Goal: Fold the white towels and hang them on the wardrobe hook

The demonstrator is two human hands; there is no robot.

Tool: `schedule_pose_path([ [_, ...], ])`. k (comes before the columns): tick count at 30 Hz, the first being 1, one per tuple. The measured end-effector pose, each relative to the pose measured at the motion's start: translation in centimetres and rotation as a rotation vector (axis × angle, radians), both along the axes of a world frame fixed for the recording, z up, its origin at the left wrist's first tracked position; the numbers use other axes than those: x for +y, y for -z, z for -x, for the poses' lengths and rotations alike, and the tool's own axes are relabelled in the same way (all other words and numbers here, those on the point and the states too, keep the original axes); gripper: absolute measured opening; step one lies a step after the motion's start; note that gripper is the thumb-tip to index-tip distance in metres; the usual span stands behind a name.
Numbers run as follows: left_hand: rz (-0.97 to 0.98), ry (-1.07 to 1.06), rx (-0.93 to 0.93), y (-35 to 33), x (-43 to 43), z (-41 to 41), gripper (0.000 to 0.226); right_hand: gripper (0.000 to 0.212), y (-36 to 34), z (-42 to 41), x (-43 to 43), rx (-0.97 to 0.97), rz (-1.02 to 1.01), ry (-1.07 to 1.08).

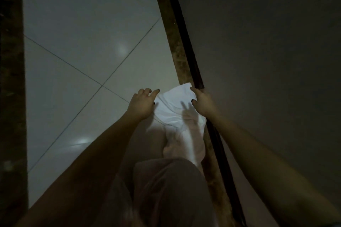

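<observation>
Head view, white towel (pixel 175 110) between fingers (pixel 154 94)

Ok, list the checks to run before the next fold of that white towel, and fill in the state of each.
1. Both hands at the white towel: ok. The left hand is at its left edge and the right hand at its right edge.
2. Firm grip on each side: cannot tell. The dim light hides whether the fingers pinch the cloth.
3. Cloth smooth: not ok. Creases run across the middle.
4. Lower end under control: not ok. It trails loose towards the person's leg.
5. Wardrobe hook in sight: not ok. None shows in this view.
</observation>
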State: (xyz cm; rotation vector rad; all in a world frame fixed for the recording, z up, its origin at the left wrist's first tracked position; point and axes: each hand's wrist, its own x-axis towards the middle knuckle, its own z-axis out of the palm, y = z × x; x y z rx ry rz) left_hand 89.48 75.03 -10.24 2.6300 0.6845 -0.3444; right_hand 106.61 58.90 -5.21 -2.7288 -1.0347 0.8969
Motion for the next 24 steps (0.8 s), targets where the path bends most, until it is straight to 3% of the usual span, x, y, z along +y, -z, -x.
schedule_pose_path([
  [7, 0.085, -0.225, -0.221, 16.7, 0.3, -2.2, 0.049, 0.055, 16.9, -2.3, 2.3, -0.083, -0.031, -0.081],
  [10, 0.165, -0.41, -0.28, 22.1, 0.2, -2.3, 0.049, 0.059, 22.7, -1.9, 3.2, -0.084, -0.044, 0.008],
  [14, 0.168, -0.463, -0.296, 26.5, -1.2, -2.5, 0.049, 0.063, 27.2, -1.9, 2.4, -0.138, -0.023, 0.171],
  [18, 0.199, -0.504, -0.351, 25.9, -2.4, -3.4, 0.019, 0.022, 28.1, -1.5, 1.4, -0.248, -0.068, 0.147],
  [21, 0.492, -0.616, -0.568, 22.2, -2.7, -2.9, 0.011, 0.006, 26.1, -0.2, 1.5, -0.177, -0.292, 0.205],
  [24, 0.736, -0.74, -0.699, 15.6, -1.9, -2.1, 0.009, 0.006, 20.8, 0.8, 1.5, -0.121, -0.486, 0.252],
])
